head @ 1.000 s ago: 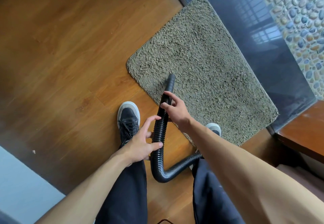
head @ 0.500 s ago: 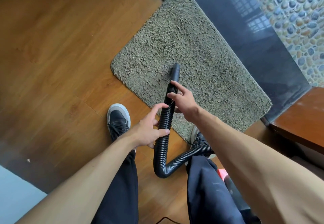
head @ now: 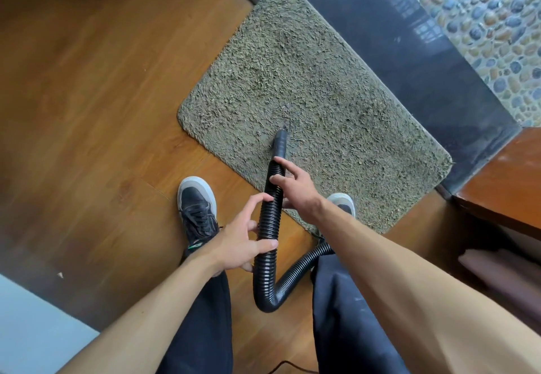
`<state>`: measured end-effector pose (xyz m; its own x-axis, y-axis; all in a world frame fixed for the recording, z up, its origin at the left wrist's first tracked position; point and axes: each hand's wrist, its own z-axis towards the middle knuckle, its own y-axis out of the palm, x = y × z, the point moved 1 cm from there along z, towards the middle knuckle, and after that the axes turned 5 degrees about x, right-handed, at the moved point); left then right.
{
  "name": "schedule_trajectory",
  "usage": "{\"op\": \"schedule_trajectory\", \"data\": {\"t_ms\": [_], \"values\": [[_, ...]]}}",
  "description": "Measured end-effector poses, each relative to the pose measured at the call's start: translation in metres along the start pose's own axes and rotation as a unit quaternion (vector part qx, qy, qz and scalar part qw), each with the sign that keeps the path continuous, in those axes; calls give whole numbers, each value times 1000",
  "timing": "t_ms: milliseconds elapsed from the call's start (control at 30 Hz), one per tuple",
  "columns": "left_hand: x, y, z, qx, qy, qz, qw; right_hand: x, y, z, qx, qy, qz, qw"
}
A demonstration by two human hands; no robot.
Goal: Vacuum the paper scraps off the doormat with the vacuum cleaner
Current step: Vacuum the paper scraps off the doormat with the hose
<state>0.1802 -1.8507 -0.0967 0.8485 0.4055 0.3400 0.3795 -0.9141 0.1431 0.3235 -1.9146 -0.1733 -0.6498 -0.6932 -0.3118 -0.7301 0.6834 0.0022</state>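
A shaggy grey-green doormat (head: 316, 80) lies on the wooden floor against a dark threshold. A black ribbed vacuum hose (head: 270, 218) runs up between my legs, and its smooth nozzle tip (head: 280, 140) rests on the mat's near-middle. My right hand (head: 295, 187) grips the hose just behind the nozzle. My left hand (head: 243, 244) holds the hose lower down, with thumb and fingers loosely around it. I see no clear paper scraps on the mat. The vacuum body is out of view.
My left shoe (head: 197, 206) stands on the wood floor (head: 87, 95) beside the mat; my right shoe (head: 341, 202) rests on the mat's near edge. A dark threshold strip (head: 424, 60) and pebble floor (head: 483, 7) lie beyond. A wooden ledge (head: 503, 180) sits at the right. A small pale scrap (head: 60, 275) lies on the floor at the left.
The nozzle has slid forward from the mat's near edge toward its middle. Both hands stayed on the hose, and my right foot stepped up onto the mat's near edge.
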Motion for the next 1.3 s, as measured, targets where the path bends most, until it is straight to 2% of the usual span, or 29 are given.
{"op": "schedule_trajectory", "data": {"t_ms": [367,767,1067,1300], "values": [[-27,21,-17,31,-1,-26,999,18,3,-20,-7,23,-23,999],[4,7,-38,21,139,103,985,-15,-7,-67,81,-113,16,990],[66,-4,-59,-13,243,200,949,-59,-31,-110,182,-222,68,955],[95,30,-71,-42,280,275,919,-43,-77,-157,264,-263,146,916]]}}
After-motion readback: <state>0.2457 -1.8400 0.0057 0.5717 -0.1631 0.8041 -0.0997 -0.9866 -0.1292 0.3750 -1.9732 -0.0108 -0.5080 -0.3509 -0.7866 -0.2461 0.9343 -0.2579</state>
